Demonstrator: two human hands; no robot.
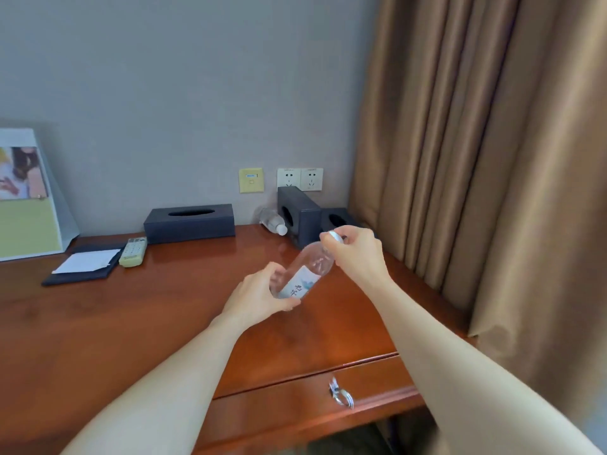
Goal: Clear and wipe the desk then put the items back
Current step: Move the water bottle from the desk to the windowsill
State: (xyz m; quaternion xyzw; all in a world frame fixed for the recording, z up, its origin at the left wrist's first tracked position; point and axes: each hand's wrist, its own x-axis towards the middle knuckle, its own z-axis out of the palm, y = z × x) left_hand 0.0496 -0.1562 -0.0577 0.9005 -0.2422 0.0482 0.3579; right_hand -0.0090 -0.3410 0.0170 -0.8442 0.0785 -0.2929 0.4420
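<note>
Since so many things sit on the reddish-brown wooden desk [98, 323], the job looks far from done, I think. Far to the left of the hands stands a tall white and green standing card [29, 198]. Left of the hands and farther back, by the wall, is a long dark tissue box [189, 223]. A flat dark folder with a white sheet on it [82, 264] lies well to the left of the grip. Just behind the right hand are a dark box tipped on its side [297, 218] and a low dark box [338, 220] beside it. A pale remote control [133, 252] lies between the folder and the tissue box. A second clear bottle [272, 221] lies on its side next to the tipped box, a little behind the grip. Both hands hold a clear plastic water bottle with a white label [300, 274] over the desk. It is tilted, with its top end away from the person. The left hand [256, 297] has its fingers and thumb curled round the bottom end. The right hand [354, 254] pinches the small white cap [335, 236] with its fingertips. No cloth can be seen, so the wiping may be yet to come. I cannot tell if this bottle is going away or coming back.
</note>
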